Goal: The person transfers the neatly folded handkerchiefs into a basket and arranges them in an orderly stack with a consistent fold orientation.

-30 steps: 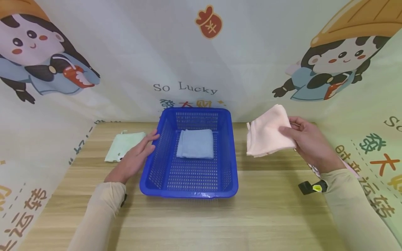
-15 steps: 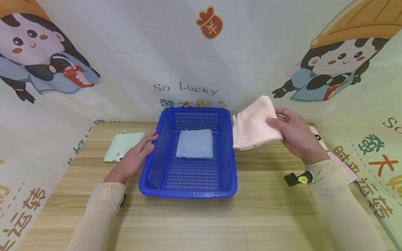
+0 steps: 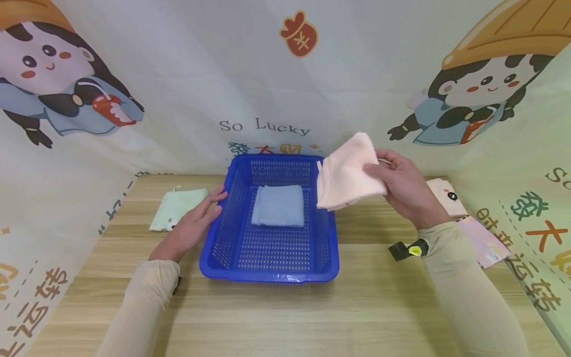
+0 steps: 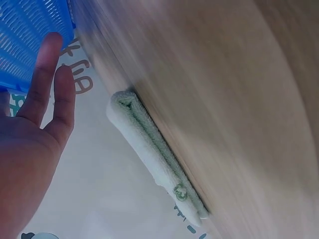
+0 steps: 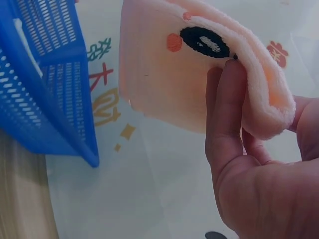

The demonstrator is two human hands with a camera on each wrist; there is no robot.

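We see a folded pale-pink plush towel (image 3: 350,173) lifted off the pale wood-grain counter (image 3: 352,312), at about 2 o'clock from the middle of a rectangular blue perforated plastic basket (image 3: 267,276), with 12 o'clock pointing away from us. In the head view its edge overlaps the basket's rim; from the right wrist we see a gap between the two.

The fingers of our right hand (image 3: 403,186) pinch the towel near its 3 o'clock edge, thumb on one face and fingertips on the other, beside an embroidered black eye. We judge that this grip across the layers stops the fold from falling open, and that holding it by one side leaves the rest of the towel free of our palm.

Our left hand (image 3: 189,225) lies at the basket's 9 o'clock side, fingers fairly straight and slightly spread, the tips at the rim; we take this as a light steadying touch.

Inside, a folded light-blue towel (image 3: 280,206) lies flat on the basket floor, a little towards 12 o'clock. A folded mint-green towel (image 3: 176,208) rests at 9 o'clock, outside. At 3 o'clock lie a folded cream towel (image 3: 442,196) and a lilac-pink cloth (image 3: 484,240), both partly hidden by our arm.
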